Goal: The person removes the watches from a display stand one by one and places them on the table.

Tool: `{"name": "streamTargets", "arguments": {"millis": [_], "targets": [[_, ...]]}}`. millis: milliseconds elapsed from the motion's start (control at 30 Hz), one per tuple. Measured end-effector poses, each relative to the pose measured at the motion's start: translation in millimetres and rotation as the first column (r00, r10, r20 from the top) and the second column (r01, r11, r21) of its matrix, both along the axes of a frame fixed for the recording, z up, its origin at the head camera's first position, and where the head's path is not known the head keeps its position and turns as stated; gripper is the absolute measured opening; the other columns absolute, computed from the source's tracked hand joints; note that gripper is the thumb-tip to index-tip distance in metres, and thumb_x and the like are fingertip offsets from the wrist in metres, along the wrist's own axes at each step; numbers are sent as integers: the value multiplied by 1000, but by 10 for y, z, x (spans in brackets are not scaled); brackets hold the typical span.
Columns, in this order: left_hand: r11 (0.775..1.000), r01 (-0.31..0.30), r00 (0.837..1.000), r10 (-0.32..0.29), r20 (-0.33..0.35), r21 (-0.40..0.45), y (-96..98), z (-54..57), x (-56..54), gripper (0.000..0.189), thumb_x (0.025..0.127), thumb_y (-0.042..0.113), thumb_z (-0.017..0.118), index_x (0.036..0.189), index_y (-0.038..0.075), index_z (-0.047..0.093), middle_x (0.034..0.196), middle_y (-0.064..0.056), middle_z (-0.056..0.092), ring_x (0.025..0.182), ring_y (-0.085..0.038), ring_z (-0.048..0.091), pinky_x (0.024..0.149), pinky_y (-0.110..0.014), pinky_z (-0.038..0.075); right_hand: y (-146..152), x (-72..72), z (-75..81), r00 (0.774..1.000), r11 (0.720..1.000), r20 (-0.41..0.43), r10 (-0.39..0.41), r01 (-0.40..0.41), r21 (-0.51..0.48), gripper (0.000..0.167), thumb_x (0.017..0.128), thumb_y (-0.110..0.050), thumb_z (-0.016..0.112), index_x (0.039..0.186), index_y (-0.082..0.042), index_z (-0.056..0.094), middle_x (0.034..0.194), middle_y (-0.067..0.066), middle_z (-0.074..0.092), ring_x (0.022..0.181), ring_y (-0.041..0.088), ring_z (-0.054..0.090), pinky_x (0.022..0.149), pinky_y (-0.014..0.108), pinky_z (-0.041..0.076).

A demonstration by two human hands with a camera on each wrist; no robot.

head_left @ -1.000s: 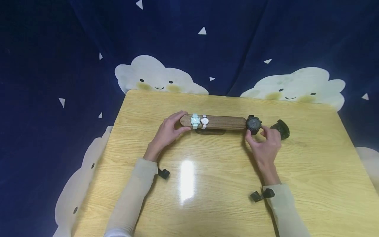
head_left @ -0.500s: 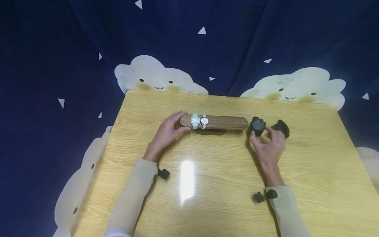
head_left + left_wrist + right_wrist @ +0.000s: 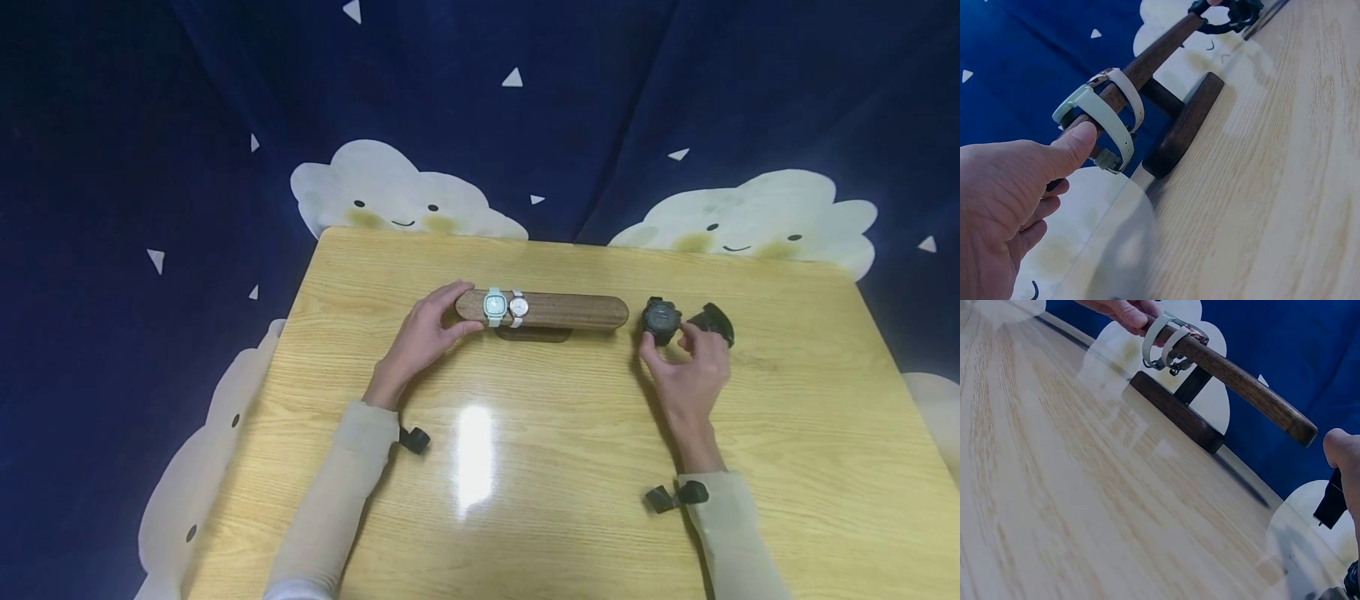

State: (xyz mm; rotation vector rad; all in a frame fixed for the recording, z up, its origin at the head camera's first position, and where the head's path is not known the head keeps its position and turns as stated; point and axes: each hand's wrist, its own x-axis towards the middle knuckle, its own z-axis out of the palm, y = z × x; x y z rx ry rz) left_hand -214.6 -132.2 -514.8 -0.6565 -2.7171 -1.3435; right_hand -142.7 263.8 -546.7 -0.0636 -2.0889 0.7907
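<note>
Head view: black watch [image 3: 661, 320] held right of the wooden watch stand [image 3: 573, 311]

The stand's left end is gripped by the left hand [image 3: 429, 327], probably for steadiness. The watch is pinched by the right hand [image 3: 691, 371], between thumb and fingers, apart from the stand. Around the stand's bar [image 3: 1254, 385], the mint-green watch [image 3: 495, 305] and the white-strapped watch [image 3: 518, 307] are looped, presumably for display.

Right hand [image 3: 690, 377] is pulling the black watch [image 3: 662, 319] away from the wooden stand [image 3: 577, 311], shifting toward frame right, nearing the black item [image 3: 721, 321].
</note>
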Motion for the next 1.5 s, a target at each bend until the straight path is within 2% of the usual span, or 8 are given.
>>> {"name": "streamTargets", "arguments": {"millis": [367, 533, 767, 933, 1233, 1500], "targets": [[1000, -2, 1000, 2, 4, -5, 1, 0, 10, 71, 90, 36, 82, 152, 13, 54, 157, -15, 51, 148, -29, 45, 126, -44, 32, 83, 21, -19, 999, 1000, 35, -14, 14, -8, 42, 80, -23, 86, 103, 10, 72, 88, 27, 67, 80, 37, 55, 80, 24, 35], [1000, 2, 1000, -2, -4, 0, -3, -9, 5, 71, 90, 36, 82, 151, 12, 55, 156, -16, 52, 148, -30, 45, 126, -45, 32, 137, 31, -39, 999, 1000, 46, -19, 19, 18, 43, 80, -24, 87, 105, 8, 72, 91, 25, 68, 83, 37, 56, 81, 25, 35], [1000, 3, 1000, -3, -18, -2, -10, -15, 5, 72, 90, 35, 82, 151, 11, 55, 156, -17, 52, 147, -31, 46, 125, -46, 32, 216, 38, -74, 997, 996, 74, -20, 13, 93, 45, 81, -26, 85, 103, 10, 70, 91, 25, 66, 86, 39, 55, 78, 42, 40], [1000, -3, 1000, 3, -11, -5, -2, -7, 7, 71, 90, 35, 82, 151, 11, 55, 156, -15, 52, 147, -30, 46, 125, -45, 32, 250, 35, -97, 998, 989, 68, 10, -20, 147, 46, 79, -25, 86, 103, 11, 70, 94, 27, 69, 90, 42, 58, 82, 50, 44], [1000, -7, 1000, 7, -11, -4, -7, 2, 6, 71, 90, 35, 82, 151, 12, 55, 156, -16, 52, 147, -30, 46, 126, -46, 32, 220, 22, -99, 996, 964, 83, 32, -53, 262, 49, 82, -23, 80, 109, 15, 67, 97, 30, 66, 88, 46, 55, 79, 54, 45], [1000, -10, 1000, 10, -5, -5, -1, 10, 9, 71, 90, 35, 82, 152, 11, 54, 157, -16, 51, 148, -31, 45, 126, -46, 32, 196, 9, -116, 996, 899, 26, 83, -86, 428, 45, 83, -20, 76, 108, 17, 66, 90, 30, 63, 78, 48, 55, 65, 55, 46]]}}
